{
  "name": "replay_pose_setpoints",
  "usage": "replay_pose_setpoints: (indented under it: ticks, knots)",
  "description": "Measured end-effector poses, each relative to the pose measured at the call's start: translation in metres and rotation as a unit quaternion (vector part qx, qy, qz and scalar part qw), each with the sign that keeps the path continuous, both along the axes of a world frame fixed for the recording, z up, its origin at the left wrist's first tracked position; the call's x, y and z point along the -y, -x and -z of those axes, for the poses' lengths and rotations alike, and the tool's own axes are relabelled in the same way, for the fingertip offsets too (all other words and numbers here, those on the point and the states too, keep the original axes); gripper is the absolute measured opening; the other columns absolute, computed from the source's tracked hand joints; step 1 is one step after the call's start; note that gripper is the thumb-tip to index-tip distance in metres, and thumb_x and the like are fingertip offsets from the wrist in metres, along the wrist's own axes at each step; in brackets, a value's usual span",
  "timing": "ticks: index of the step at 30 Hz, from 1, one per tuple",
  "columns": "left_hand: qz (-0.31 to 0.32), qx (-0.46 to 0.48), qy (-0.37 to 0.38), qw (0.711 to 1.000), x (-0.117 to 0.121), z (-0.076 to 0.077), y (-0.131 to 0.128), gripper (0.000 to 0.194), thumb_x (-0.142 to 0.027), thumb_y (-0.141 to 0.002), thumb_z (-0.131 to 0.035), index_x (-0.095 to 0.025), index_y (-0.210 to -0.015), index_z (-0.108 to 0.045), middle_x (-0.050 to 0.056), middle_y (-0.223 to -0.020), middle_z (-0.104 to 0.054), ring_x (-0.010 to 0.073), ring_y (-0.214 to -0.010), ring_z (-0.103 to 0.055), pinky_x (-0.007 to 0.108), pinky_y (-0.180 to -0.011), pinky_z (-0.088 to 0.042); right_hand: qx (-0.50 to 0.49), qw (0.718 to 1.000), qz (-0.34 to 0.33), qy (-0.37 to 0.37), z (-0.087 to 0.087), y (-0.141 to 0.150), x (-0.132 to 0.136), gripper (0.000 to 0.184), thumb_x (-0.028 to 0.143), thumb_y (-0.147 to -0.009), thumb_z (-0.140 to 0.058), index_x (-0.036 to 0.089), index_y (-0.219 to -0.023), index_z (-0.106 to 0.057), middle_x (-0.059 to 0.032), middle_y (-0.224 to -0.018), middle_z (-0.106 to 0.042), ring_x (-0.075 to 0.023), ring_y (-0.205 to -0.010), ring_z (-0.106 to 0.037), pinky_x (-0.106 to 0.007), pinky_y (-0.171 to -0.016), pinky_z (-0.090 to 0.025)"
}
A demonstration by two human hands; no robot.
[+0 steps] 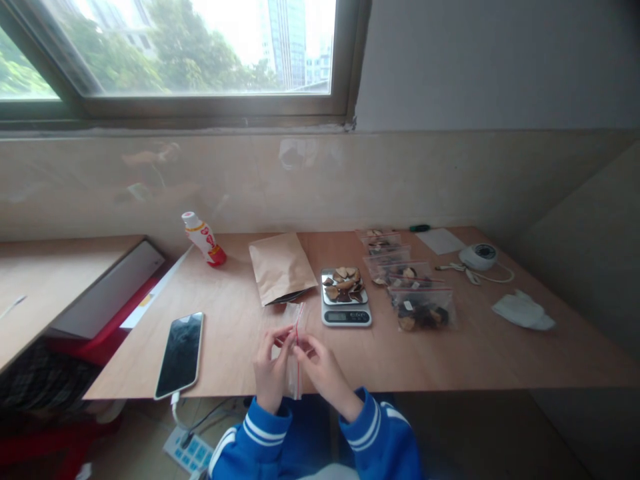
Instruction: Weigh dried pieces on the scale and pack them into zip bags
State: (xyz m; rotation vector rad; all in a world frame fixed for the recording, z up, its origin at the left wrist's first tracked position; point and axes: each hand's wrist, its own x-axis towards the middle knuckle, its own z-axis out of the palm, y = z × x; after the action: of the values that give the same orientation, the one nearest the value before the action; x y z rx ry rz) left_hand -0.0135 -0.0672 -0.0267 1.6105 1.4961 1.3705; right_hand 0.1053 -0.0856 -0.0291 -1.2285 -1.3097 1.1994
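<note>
Head view: my left hand (271, 375) and right hand (324, 371) meet just above the near edge of the smooth, pale wood surface (493, 353). The fingers (306, 345) of both hands are closed in a pinch on a clear plastic zip bag (295, 381), thin and limp, which stands upright between them with its red-edged seal (299, 327) running vertically. I can't make out anything inside it. My blue knit sleeves (377, 427) carry white stripes.

At 1 o'clock, a digital kitchen scale (346, 317) with a brushed-metal plate holds a heap of curled, dark-skinned dried slices (344, 284) with pale, rough faces. At 2 o'clock, a filled zip bag (424, 309) of similar pieces lies nearest me, ahead of several more overlapping bags (395, 261). At 12 o'clock lies a flat kraft-paper pouch (283, 267). A glossy black smartphone (179, 355) with a white cable (175, 408) sits at 9 o'clock, and a white-and-red plastic bottle (204, 238) lies on its side at 11 o'clock. Far off at 2 o'clock are a rounded white device (477, 257) and a crumpled white cloth (523, 311).
</note>
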Motion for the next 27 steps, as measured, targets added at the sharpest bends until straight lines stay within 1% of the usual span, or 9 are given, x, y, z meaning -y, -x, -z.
replay_pose_setpoints:
  ticks: [4, 8, 11, 14, 17, 20, 22, 25, 27]
  knots:
    - [0.027, 0.014, -0.009, 0.999, 0.000, -0.002, -0.003, 0.024, -0.036, -0.086, -0.056, -0.020, -0.101, -0.065, 0.004, -0.088, -0.064, 0.0147, -0.073, -0.059, 0.028, -0.069, -0.051, -0.042, 0.999, 0.025, 0.017, -0.010, -0.008, -0.006, 0.030, 0.044, -0.083, -0.061, 0.016, -0.088, -0.068, -0.0060, -0.079, -0.071, -0.0188, -0.073, -0.064, -0.031, -0.069, -0.050]
    - [0.159, -0.029, -0.034, 0.986, 0.001, -0.003, 0.004, 0.039, -0.034, -0.087, -0.056, -0.024, -0.125, -0.056, 0.007, -0.104, -0.062, 0.0181, -0.088, -0.060, 0.032, -0.079, -0.051, -0.075, 0.995, 0.047, 0.038, -0.013, -0.018, -0.013, 0.034, 0.048, -0.067, -0.075, 0.017, -0.065, -0.061, -0.0008, -0.063, -0.064, -0.0147, -0.059, -0.057, -0.027, -0.057, -0.045]
    - [0.205, -0.054, -0.051, 0.976, 0.001, -0.002, 0.005, 0.054, -0.033, -0.080, -0.066, -0.025, -0.132, -0.050, 0.008, -0.108, -0.062, 0.0206, -0.095, -0.060, 0.035, -0.083, -0.051, -0.120, 0.991, 0.028, 0.044, -0.016, -0.021, -0.017, 0.040, 0.048, -0.061, -0.079, 0.018, -0.059, -0.053, 0.0032, -0.057, -0.056, -0.0118, -0.057, -0.052, -0.025, -0.055, -0.042]
    - [0.183, -0.053, -0.053, 0.980, -0.002, 0.001, 0.004, 0.047, -0.030, -0.080, -0.066, -0.024, -0.125, -0.056, 0.007, -0.104, -0.063, 0.0198, -0.091, -0.061, 0.033, -0.081, -0.051, -0.160, 0.987, -0.006, 0.033, -0.019, -0.023, -0.020, 0.041, 0.048, -0.061, -0.079, 0.018, -0.059, -0.051, 0.0031, -0.061, -0.057, -0.0123, -0.061, -0.054, -0.025, -0.060, -0.044]
    - [0.152, -0.024, -0.053, 0.987, -0.006, 0.003, 0.003, 0.026, -0.030, -0.083, -0.062, -0.022, -0.107, -0.066, 0.005, -0.090, -0.065, 0.0169, -0.080, -0.062, 0.029, -0.073, -0.052, -0.150, 0.988, -0.018, 0.036, -0.020, -0.033, -0.022, 0.039, 0.051, -0.066, -0.076, 0.018, -0.064, -0.054, 0.0030, -0.061, -0.056, -0.0118, -0.060, -0.054, -0.025, -0.059, -0.045]
    - [0.062, 0.034, -0.049, 0.996, -0.012, 0.001, 0.002, 0.017, -0.032, -0.085, -0.058, -0.019, -0.088, -0.069, 0.003, -0.080, -0.064, 0.0143, -0.071, -0.061, 0.024, -0.064, -0.050, -0.117, 0.992, 0.003, 0.045, -0.016, -0.052, -0.025, 0.041, 0.055, -0.069, -0.072, 0.018, -0.067, -0.054, 0.0037, -0.057, -0.054, -0.0107, -0.053, -0.052, -0.025, -0.054, -0.044]
    - [-0.006, 0.068, -0.036, 0.997, -0.017, -0.004, 0.001, 0.019, -0.035, -0.084, -0.059, -0.019, -0.087, -0.068, 0.003, -0.079, -0.064, 0.0127, -0.066, -0.058, 0.023, -0.057, -0.048, -0.096, 0.994, 0.010, 0.043, -0.013, -0.069, -0.027, 0.041, 0.056, -0.071, -0.070, 0.018, -0.070, -0.055, 0.0024, -0.059, -0.056, -0.0114, -0.055, -0.054, -0.025, -0.055, -0.045]
    - [-0.046, 0.086, -0.024, 0.995, -0.027, -0.014, -0.002, 0.025, -0.040, -0.084, -0.059, -0.018, -0.090, -0.067, 0.002, -0.080, -0.064, 0.0120, -0.063, -0.055, 0.022, -0.054, -0.045, -0.064, 0.997, -0.042, 0.016, -0.010, -0.094, -0.036, 0.043, 0.058, -0.076, -0.064, 0.018, -0.094, -0.061, -0.0039, -0.078, -0.065, -0.0154, -0.070, -0.061, -0.028, -0.064, -0.049]
    - [-0.074, 0.067, -0.038, 0.994, -0.034, -0.020, -0.004, 0.026, -0.041, -0.084, -0.058, -0.017, -0.089, -0.066, 0.001, -0.076, -0.062, 0.0120, -0.062, -0.053, 0.023, -0.057, -0.044, -0.009, 0.999, -0.026, -0.031, -0.010, -0.111, -0.045, 0.049, 0.057, -0.083, -0.055, 0.021, -0.115, -0.057, -0.0088, -0.101, -0.065, -0.0195, -0.089, -0.062, -0.032, -0.074, -0.051]
